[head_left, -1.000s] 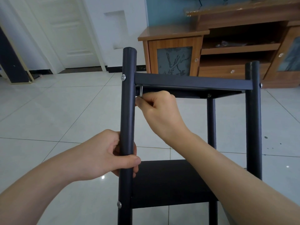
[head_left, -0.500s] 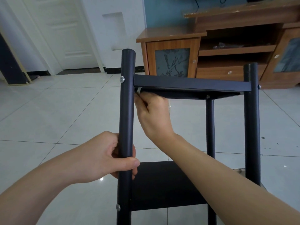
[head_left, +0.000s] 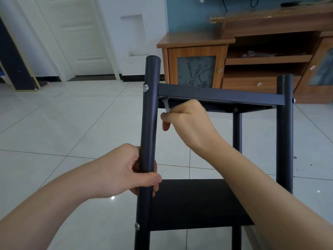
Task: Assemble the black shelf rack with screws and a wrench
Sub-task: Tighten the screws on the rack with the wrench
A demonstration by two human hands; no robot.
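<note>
The black shelf rack (head_left: 216, 95) stands upright on the tiled floor in front of me. My left hand (head_left: 126, 170) grips its front left post (head_left: 149, 123) about halfway up. Just under the top shelf's left corner, my right hand (head_left: 187, 123) pinches a small silver wrench (head_left: 166, 106) whose upper end reaches up beside the post. A silver screw head (head_left: 146, 88) shows on the post at the top shelf, another screw head (head_left: 137, 226) at the lower shelf (head_left: 194, 204). The nut or bolt under the corner is hidden.
A wooden TV cabinet (head_left: 252, 56) stands close behind the rack at the right. A white door (head_left: 79, 37) and a dark leaning panel (head_left: 14, 65) are at the back left. Glossy floor tiles (head_left: 63, 132) spread to the left of the rack.
My right hand has swung down and to the right from the shelf corner, so the silver wrench shows again below it. The left hand keeps its hold on the post.
</note>
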